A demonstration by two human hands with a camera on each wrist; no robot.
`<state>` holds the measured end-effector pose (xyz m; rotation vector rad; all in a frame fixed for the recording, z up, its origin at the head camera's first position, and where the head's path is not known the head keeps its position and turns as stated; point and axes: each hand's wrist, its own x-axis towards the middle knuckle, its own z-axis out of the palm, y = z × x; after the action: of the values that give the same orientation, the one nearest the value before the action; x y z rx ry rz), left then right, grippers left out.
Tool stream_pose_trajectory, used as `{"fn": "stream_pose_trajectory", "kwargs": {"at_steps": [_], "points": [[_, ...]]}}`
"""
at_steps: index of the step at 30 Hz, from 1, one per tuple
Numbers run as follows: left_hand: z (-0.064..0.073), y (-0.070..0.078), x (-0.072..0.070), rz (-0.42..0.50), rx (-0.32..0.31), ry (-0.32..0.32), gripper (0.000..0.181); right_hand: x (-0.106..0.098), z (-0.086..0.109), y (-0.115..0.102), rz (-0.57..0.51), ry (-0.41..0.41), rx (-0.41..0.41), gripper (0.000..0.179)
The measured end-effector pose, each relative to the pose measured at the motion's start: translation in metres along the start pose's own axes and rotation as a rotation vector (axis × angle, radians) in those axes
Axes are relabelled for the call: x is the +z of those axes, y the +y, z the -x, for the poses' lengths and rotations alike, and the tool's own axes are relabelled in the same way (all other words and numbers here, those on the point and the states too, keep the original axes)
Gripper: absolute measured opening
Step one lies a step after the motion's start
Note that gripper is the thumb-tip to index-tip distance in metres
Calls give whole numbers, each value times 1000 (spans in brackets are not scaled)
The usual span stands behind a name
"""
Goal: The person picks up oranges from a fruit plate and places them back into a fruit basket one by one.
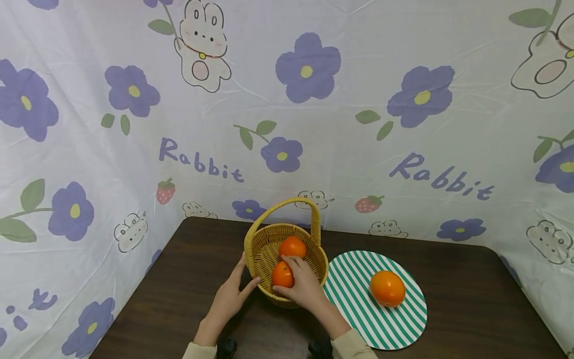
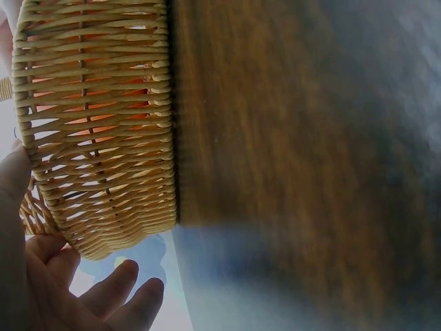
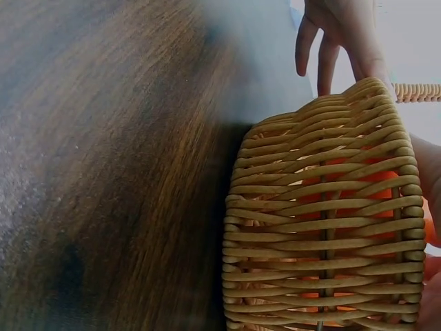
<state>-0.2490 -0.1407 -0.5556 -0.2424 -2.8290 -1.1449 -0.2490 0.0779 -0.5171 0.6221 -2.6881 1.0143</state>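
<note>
A yellow wicker basket [image 1: 264, 249] with a tall arched handle stands on the dark table. My left hand [image 1: 227, 298] holds its left side, thumb at the front rim and fingers against the outer wall; in the left wrist view, the outer fingers [image 2: 141, 303] extend past the weave. Reaching over the front right rim, my right hand [image 1: 309, 288] grips an orange [image 1: 281, 275] inside the basket between thumb and fingers. Behind it in the basket lies a second orange [image 1: 293, 245], close to the fingertips. Through the basket wall [image 3: 324, 227] in the right wrist view, orange colour shows.
Right of the basket lies a round placemat [image 1: 347, 284] with green and white stripes, close to the basket's side. One larger orange [image 1: 387, 288] sits on it. A white cloth [image 1: 350, 124] with flowers and rabbits hangs behind the dark wooden table [image 1: 466, 294].
</note>
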Motion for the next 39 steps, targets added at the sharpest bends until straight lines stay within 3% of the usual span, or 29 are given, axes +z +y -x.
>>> {"fn": "stream_pose_trajectory", "kwargs": {"at_steps": [30,39], "points": [[0,1,0,-6,9,5,79,5,-24,0,53,-50,16,74],[-1,0,0,-4,9,7,79,12,-27,1,16,-78,42,72]]}}
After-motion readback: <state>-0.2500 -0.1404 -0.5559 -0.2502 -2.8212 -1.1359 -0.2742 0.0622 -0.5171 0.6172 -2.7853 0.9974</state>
